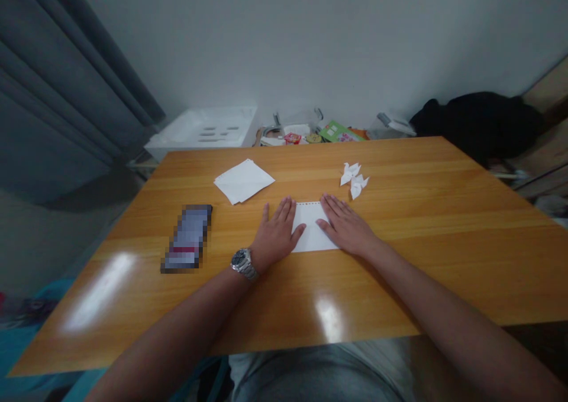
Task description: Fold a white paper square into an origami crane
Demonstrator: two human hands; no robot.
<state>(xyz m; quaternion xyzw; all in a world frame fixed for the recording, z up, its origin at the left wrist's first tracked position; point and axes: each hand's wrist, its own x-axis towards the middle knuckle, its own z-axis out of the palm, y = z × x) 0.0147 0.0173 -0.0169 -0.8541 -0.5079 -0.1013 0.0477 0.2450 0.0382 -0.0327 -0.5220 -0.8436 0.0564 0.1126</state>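
Head view: left hand [276,234] and right hand [345,226] lie flat and open, holding nothing, fingertips on either side of a white paper sheet [311,230] on the bench [421,272]; folded paper figure [354,180] and paper stack [244,181] lie just ahead.

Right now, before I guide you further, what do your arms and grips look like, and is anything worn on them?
The left arm and right arm are bare, with no sleeves in view. The left grip and right grip are ungloved hands. A silver link watch with a dark dial sits on the left wrist. No cables show.
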